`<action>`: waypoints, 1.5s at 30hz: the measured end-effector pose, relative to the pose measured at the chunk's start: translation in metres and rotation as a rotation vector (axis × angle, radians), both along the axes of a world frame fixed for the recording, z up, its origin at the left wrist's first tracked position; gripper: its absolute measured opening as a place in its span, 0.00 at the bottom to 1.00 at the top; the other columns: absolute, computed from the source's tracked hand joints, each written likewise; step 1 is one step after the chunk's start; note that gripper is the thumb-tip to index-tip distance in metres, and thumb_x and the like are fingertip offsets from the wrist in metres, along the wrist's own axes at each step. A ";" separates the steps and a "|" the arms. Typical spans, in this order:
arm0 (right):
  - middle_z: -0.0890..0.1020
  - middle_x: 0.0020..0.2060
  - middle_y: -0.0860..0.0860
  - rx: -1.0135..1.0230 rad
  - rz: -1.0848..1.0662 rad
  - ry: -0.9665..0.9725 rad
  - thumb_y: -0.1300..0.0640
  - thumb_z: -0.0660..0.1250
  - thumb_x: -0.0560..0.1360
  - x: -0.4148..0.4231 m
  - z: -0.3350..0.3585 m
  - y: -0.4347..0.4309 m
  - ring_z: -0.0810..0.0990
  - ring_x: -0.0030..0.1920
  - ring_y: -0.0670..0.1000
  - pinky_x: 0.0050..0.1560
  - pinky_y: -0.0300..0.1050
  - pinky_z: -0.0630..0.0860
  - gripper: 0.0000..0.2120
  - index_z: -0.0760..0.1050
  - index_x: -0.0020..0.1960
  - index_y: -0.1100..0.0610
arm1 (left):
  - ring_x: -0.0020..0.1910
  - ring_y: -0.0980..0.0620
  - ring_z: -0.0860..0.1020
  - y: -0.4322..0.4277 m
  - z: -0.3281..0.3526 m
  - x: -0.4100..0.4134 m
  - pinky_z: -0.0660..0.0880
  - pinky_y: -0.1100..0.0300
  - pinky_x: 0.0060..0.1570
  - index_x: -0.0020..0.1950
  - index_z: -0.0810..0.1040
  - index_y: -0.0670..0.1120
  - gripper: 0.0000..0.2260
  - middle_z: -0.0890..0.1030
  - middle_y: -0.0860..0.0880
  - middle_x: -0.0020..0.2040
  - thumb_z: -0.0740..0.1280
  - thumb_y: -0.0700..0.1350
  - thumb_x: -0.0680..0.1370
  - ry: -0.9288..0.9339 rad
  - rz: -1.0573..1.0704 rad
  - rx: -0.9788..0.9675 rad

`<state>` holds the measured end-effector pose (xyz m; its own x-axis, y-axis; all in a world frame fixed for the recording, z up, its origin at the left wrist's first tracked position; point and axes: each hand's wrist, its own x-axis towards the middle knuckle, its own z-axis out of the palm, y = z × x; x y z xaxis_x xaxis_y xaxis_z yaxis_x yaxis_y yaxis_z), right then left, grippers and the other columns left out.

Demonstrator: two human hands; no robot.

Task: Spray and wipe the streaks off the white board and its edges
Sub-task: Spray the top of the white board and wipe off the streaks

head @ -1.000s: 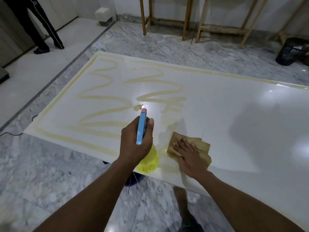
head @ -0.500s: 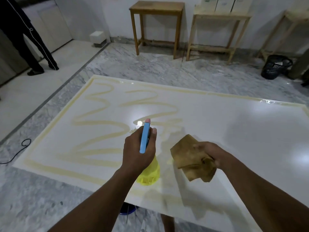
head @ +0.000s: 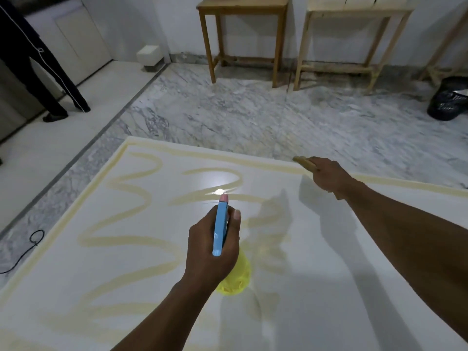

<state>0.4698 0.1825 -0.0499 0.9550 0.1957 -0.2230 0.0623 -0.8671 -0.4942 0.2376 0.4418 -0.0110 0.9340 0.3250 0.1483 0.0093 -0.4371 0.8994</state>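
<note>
- The right hand (head: 329, 176) covers most of the cloth (head: 304, 162); I see only a tan corner.
- The left hand (head: 209, 252) hides the spray bottle's (head: 219, 229) trigger and much of its yellow body.
- The white board (head: 316, 287) runs off the bottom and right edges.

- One white board (head: 126, 216)
- One spray bottle (head: 219, 229)
- One cloth (head: 305, 162)
- Two hands: left hand (head: 210, 252), right hand (head: 329, 174)
- Two whole wooden tables: darker table (head: 243, 7), paler table (head: 354, 11)
- One third table (head: 445, 46), partly in view
- One black bin (head: 448, 102)
- One white box (head: 149, 55)
- One black cable (head: 27, 247)
- One standing person (head: 50, 72)
</note>
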 end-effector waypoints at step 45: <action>0.61 0.78 0.47 0.041 0.202 0.014 0.65 0.55 0.79 -0.508 -0.131 0.114 0.54 0.80 0.52 0.78 0.55 0.47 0.27 0.66 0.76 0.47 | 0.35 0.34 0.82 0.080 0.008 -0.303 0.80 0.35 0.40 0.45 0.77 0.43 0.19 0.81 0.36 0.39 0.65 0.58 0.83 -0.025 -0.016 0.024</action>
<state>-0.0378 0.2966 -0.1809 0.8921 0.3923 -0.2243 0.2258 -0.8169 -0.5308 -0.0650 0.5217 -0.0028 0.9350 0.3058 0.1796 -0.0206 -0.4587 0.8884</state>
